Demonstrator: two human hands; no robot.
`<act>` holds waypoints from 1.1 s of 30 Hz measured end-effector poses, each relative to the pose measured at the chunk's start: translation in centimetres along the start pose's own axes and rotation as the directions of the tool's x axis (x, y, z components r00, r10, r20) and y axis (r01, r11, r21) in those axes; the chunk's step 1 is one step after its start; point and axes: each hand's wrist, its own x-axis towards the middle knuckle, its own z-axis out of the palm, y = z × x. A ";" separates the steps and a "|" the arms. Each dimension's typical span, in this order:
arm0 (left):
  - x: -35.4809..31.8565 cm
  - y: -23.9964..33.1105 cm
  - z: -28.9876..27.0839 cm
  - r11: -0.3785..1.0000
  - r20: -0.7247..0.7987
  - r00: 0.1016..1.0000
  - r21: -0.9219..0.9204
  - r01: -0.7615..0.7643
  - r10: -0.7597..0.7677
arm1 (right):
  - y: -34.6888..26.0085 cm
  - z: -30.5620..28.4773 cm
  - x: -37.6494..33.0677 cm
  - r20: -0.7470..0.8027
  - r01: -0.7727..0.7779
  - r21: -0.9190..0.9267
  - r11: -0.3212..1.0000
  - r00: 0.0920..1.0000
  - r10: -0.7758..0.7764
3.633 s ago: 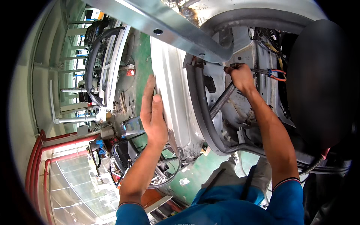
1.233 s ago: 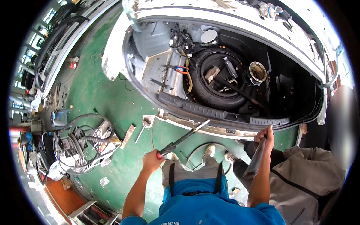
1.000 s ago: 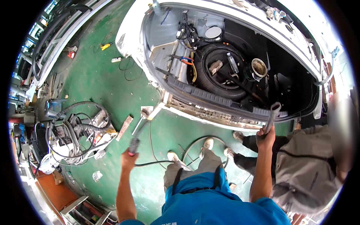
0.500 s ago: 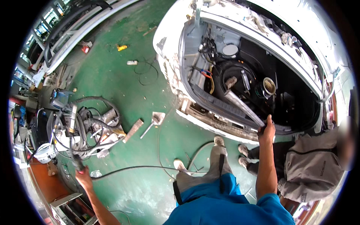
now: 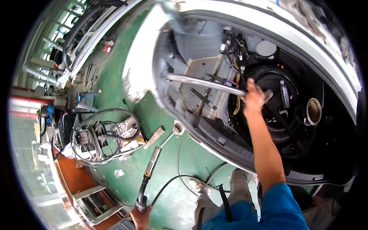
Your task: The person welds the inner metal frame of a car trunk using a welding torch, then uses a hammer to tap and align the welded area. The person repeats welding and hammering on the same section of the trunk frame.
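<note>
In my left hand [image 5: 140,219], low in the view, is a welding torch [image 5: 152,163] with a black bent neck and a metal nozzle pointing up and away. Its black cable [image 5: 172,178] loops off to the right. My right hand [image 5: 253,100] reaches into the open trunk of a white car [image 5: 140,65], its fingers closed around a long silver metal bar [image 5: 207,83]. The bar's far end points left, to the trunk's side wall. Whether the dark strip beyond my hand belongs to the bar, I cannot tell.
Inside the trunk are an open can [image 5: 314,111], a silver tool [image 5: 284,94], a wiring bundle [image 5: 234,50] and pliers [image 5: 226,81]. Coiled hoses [image 5: 126,115] lie heaped on the green floor at left, beside a wooden strip [image 5: 154,137] and a metal cabinet frame [image 5: 90,191].
My right hand has moved forward into the trunk, swinging the bar leftward. The torch in my left hand has come right, nearer my body. The view has shifted closer to the car.
</note>
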 end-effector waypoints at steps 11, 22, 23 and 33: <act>-3.3 7.7 10.9 0.906 0.203 0.977 0.399 -0.143 0.065 | 1.5 14.0 2.7 0.271 -0.118 0.097 0.988 0.959 0.088; -2.8 7.3 12.8 0.932 0.185 0.982 0.360 -0.036 -0.034 | 1.1 19.0 4.4 0.487 -0.079 -0.035 0.996 0.869 0.086; -2.6 7.6 12.9 0.926 0.178 0.982 0.377 -0.007 -0.065 | 0.9 19.3 4.3 0.498 -0.073 -0.045 0.996 0.863 0.086; -2.1 6.0 14.1 0.949 0.194 0.979 0.315 0.000 -0.064 | 2.3 23.1 6.7 0.620 -0.019 -0.145 0.989 0.777 0.106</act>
